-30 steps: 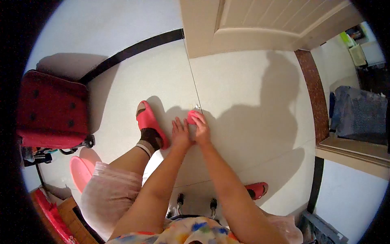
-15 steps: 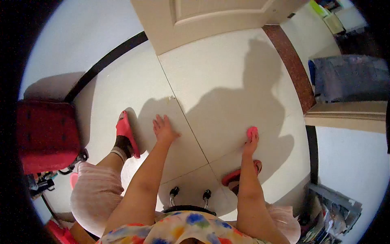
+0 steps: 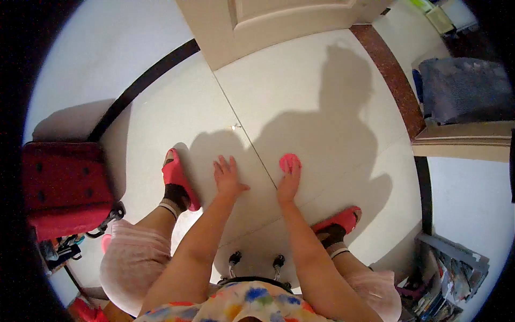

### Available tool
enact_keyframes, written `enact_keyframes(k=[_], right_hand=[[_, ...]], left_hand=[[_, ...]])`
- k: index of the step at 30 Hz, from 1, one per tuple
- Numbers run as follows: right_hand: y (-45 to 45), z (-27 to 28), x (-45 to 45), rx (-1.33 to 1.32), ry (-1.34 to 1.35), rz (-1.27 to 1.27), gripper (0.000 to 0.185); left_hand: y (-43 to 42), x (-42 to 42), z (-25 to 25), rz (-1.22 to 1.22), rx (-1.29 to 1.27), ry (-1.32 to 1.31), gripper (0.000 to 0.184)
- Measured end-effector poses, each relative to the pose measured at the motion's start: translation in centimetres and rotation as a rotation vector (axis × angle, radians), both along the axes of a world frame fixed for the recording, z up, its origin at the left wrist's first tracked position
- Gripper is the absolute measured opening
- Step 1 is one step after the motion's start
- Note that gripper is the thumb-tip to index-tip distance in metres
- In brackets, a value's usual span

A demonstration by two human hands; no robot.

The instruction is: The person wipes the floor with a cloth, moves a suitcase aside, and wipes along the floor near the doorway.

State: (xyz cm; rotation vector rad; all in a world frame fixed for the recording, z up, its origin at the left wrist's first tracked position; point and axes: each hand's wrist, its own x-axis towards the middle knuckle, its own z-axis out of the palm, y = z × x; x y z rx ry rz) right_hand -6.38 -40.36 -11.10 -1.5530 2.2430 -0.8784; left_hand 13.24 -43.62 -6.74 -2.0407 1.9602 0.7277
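My right hand (image 3: 288, 185) reaches down to the tiled floor (image 3: 204, 102), its fingers over a small round pink pad (image 3: 289, 157) that may be a sponge or a cloth. The pad lies just right of a tile joint, partly covered by my fingers. To the left of that joint, my left hand (image 3: 228, 180) has its fingers spread, holding nothing. Whether its palm touches the floor I cannot tell. Small pale bits (image 3: 234, 127) lie on the tiles beyond my left hand, beside the joint.
A beige door (image 3: 289, 27) stands ahead. At the left is a red suitcase (image 3: 70, 188). Pink slippers (image 3: 179, 177) are on my feet, and stool casters (image 3: 235, 258) show below me. A grey cloth (image 3: 466, 88) hangs at the right, above a rack of papers (image 3: 450, 284).
My right hand has slid left across the floor with the pink pad, closer to my left hand. The whole view has shifted slightly. My left hand stays spread.
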Motion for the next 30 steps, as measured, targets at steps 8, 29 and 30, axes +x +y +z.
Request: enact_keyframes(k=[8,29,30], right_hand=[[-4.8,-0.3,7.5,-0.175,-0.232,0.392,0.046],[-11.2,22.7,0.1,-0.245,-0.294,0.44,0.048],[-11.7,24.2,0.3,-0.261,-0.312,0.453,0.048]], left_hand=[[0.1,1.4,1.1,-0.059,-0.048,0.011,0.119],[-15.1,3.2,21.4,0.129,-0.157,0.381,0.031],[-16.0,3.0,22.4,0.12,-0.176,0.408,0.032]])
